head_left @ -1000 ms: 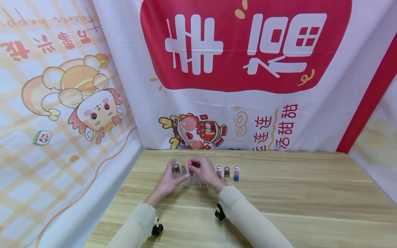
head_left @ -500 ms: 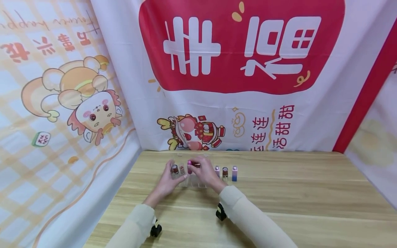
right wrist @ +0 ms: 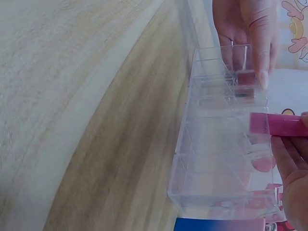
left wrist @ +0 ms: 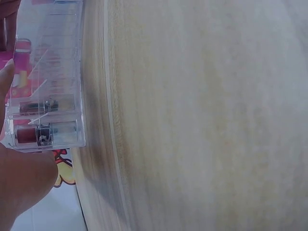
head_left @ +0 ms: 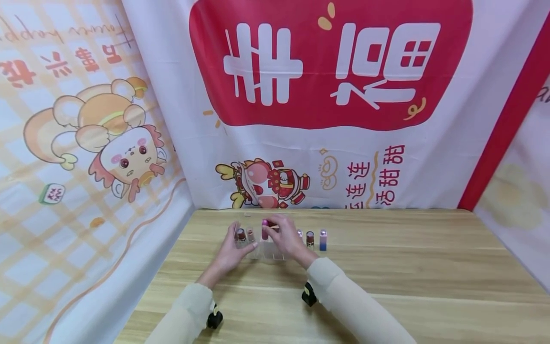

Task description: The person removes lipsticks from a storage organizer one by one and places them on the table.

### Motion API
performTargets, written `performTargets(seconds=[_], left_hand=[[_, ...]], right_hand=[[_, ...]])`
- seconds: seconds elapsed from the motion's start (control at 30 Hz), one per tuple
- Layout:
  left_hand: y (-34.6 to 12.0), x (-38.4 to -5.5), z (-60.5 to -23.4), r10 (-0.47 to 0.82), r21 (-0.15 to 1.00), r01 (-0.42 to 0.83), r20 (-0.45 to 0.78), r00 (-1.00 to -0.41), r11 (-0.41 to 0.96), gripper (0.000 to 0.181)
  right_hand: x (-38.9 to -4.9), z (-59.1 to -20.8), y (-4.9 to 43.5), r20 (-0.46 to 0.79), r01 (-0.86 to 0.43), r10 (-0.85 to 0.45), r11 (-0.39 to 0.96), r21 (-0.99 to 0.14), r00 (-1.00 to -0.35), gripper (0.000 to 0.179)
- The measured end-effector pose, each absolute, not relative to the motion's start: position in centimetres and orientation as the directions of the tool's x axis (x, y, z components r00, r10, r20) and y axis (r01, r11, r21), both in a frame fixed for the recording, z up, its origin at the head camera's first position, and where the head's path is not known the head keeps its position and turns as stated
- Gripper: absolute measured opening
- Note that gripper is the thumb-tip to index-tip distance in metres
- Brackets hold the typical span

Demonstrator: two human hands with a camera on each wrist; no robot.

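Note:
My left hand [head_left: 231,249] grips the left end of a clear divided lipstick organizer [head_left: 273,252], its thumb at the front edge. My right hand [head_left: 284,237] pinches a pink lipstick tube [head_left: 265,230] over the organizer. In the right wrist view the lower end of this pink lipstick tube [right wrist: 276,124] overlaps the organizer's upper edge; how deep it sits is unclear. Two lipsticks stand in the left-end compartments: a dark-capped one [head_left: 241,235] and a slimmer one [head_left: 251,234]. Both show in the left wrist view, the end one [left wrist: 45,134] most clearly.
Right of the organizer a short row stands on the wooden table [head_left: 386,267]: a blue-and-pink tube [head_left: 323,240], a dark-capped lipstick [head_left: 310,239] and a pale-topped tube [head_left: 299,233] partly behind my right hand. A printed curtain [head_left: 326,110] hangs at the table's back edge.
The pink lipstick tube has shifted slightly right relative to the organizer, and more of its length shows. My left hand keeps its hold; the head view has drifted a little.

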State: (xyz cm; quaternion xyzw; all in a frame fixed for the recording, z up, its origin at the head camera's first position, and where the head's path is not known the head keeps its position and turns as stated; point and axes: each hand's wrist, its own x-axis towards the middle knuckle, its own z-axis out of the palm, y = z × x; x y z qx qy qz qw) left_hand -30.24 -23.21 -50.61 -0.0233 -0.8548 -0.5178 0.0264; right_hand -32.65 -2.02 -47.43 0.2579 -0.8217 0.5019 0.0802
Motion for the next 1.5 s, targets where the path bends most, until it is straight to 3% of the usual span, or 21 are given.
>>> performTargets(seconds=[0.5, 1.5], left_hand=[[-23.5, -30.5, -50.8, 0.033, 0.882, 0.078, 0.071, -0.997, 0.464, 0.109], [-23.3, -30.1, -50.4, 0.013, 0.884, 0.062, 0.063, -0.998, 0.462, 0.107]], right_hand=[[-32.2, -46.0, -0.7, 0.405, -0.545, -0.381, 0.411, -0.731, -0.831, 0.02], [-30.8, -44.2, 2.2, 0.365, -0.543, -0.444, 0.39, -0.743, -0.818, 0.011]])
